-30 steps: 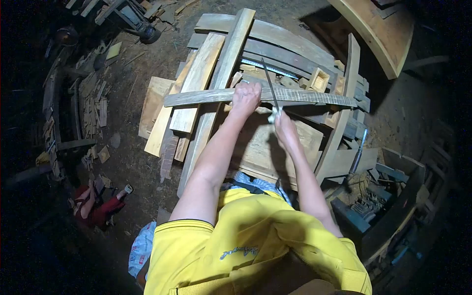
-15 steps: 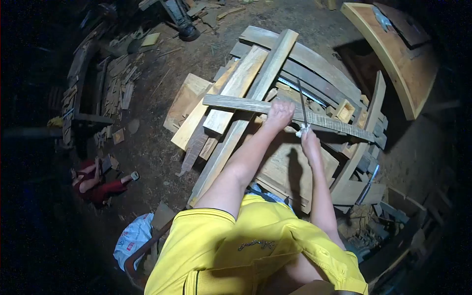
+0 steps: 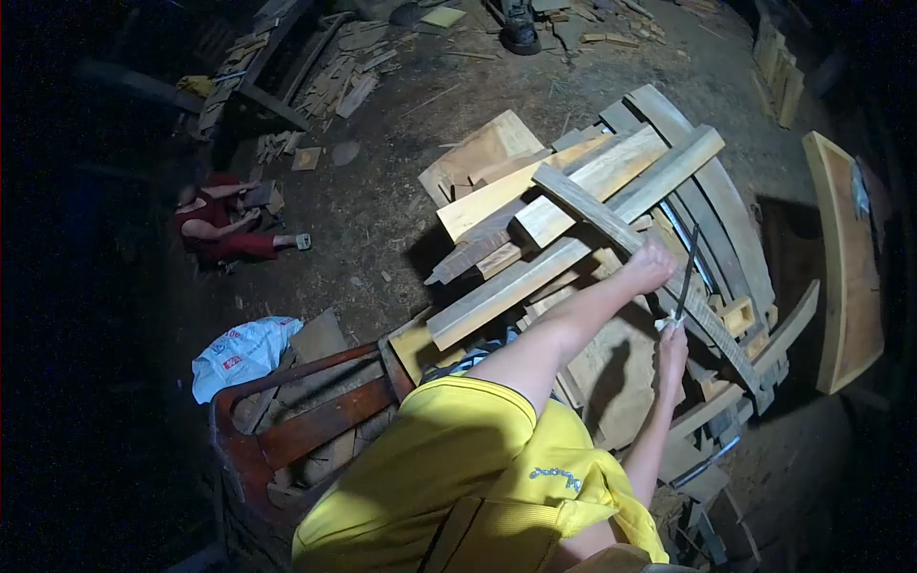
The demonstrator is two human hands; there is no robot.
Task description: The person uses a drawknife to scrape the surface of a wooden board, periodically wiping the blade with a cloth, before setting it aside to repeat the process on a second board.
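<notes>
My left hand (image 3: 652,265) is wrapped over a long, narrow, weathered plank (image 3: 587,205), which lies across several thicker boards. Close beside it, my right hand (image 3: 671,353) grips a thin dark tool (image 3: 688,277) by its whitish handle end. The tool's long, narrow blade points away from me and crosses over the plank. Toward its right end, the plank shows rows of cross marks. Beneath are a pale beam (image 3: 669,174) and a broad wooden panel (image 3: 621,368).
A red-brown wooden frame (image 3: 325,420) stands at lower left near a white bag (image 3: 248,353). A person in red (image 3: 220,224) sits farther left. A large wooden slab (image 3: 845,263) is at right, and a blue-handled tool (image 3: 707,463) lies lower right.
The camera view has turned left, so the boards and both hands appear farther right and rotated. More of the red-brown frame shows. My hands keep hold of the plank and tool.
</notes>
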